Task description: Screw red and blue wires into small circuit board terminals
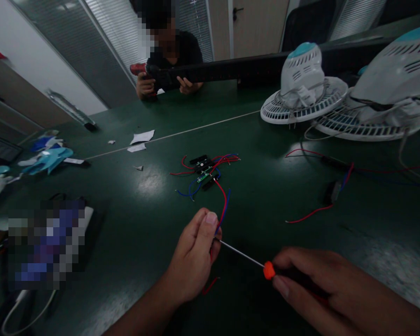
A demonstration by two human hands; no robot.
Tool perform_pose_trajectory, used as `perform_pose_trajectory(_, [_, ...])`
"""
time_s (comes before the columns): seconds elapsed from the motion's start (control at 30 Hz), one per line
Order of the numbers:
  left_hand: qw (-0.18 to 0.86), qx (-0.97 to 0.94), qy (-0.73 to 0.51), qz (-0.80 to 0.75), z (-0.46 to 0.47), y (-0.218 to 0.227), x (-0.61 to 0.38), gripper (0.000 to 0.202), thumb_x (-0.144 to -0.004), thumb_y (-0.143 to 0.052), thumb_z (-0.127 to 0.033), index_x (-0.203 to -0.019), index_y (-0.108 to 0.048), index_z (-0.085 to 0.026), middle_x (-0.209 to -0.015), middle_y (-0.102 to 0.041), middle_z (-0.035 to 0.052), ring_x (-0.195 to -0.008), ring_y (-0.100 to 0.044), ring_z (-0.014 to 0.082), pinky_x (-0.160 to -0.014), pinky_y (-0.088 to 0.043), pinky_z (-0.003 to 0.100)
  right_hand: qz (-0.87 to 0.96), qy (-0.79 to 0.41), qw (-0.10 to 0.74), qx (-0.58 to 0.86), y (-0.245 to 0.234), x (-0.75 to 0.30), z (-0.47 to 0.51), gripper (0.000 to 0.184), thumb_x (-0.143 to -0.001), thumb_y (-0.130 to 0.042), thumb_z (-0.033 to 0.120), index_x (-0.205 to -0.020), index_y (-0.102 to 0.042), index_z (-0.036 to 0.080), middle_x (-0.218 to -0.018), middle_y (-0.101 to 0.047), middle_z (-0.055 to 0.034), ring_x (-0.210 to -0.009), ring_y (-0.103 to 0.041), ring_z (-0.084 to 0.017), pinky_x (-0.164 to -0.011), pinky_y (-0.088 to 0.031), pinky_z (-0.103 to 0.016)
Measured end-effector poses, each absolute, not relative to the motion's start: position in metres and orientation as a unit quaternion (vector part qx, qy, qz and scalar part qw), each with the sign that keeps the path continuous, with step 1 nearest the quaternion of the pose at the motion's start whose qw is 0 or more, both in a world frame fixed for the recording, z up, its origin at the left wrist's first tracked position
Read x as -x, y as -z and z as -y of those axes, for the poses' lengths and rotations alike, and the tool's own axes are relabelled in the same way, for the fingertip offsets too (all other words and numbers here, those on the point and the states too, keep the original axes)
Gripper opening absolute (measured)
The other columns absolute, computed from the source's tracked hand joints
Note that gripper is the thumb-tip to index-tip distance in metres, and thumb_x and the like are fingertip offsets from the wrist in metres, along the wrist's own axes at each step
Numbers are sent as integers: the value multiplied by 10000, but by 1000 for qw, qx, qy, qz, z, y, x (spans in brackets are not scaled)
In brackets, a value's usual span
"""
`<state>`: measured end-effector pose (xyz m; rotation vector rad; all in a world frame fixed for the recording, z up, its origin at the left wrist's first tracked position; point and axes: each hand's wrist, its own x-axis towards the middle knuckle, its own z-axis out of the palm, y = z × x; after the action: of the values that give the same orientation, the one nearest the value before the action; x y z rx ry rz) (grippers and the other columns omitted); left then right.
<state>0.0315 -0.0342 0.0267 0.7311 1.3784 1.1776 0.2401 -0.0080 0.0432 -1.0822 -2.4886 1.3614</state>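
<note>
Your left hand (192,255) is a closed grip, thumb pressed over a small part hidden by your fingers, with thin red and blue wires (224,208) rising from it. Your right hand (311,284) is wrapped shut around the dark handle of a screwdriver (241,253), whose orange plastic collar and slim steel shaft reach across to your left hand. Just ahead on the smooth green counter (133,210) lies a tangle of small circuit boards (203,173), black plastic pieces and wires. Off to the right sit a black plastic piece (332,192) with red wire and two white ribbed fan housings (303,88).
</note>
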Motion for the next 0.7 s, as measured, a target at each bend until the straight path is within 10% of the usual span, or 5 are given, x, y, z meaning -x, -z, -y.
perform_pose_trajectory(0.7, [558, -230, -502, -619, 33, -26, -33, 495, -663, -661, -661, -711, -506, -193, -609, -487, -71, -471, -419, 37, -400, -338, 102, 801, -427, 105, 407, -40, -237, 10, 87, -831, -531, 245, -824, -615, 264, -712, -725, 13, -577, -681, -153, -500, -492, -244])
